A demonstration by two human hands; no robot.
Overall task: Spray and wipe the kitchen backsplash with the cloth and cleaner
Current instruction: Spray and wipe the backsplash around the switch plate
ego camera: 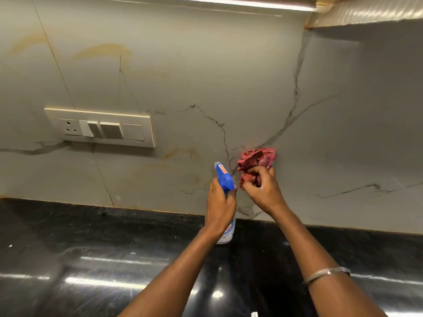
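A glossy black bench (91,259) spans the foreground. A bangle (325,274) circles the right forearm. Over the bench's back edge, the left grip (220,202) is wrapped round the neck of a blue-headed spray bottle (223,177), held upright. Just beside it, the right grip (261,188) clutches a bunched red cloth (256,157) close against the veined backsplash (183,76). A switch panel (100,126) sits well left.

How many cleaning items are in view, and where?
2. The spray bottle is gripped by the left hand above the counter. The red cloth is bunched in the right hand at the backsplash. Others may be out of frame.
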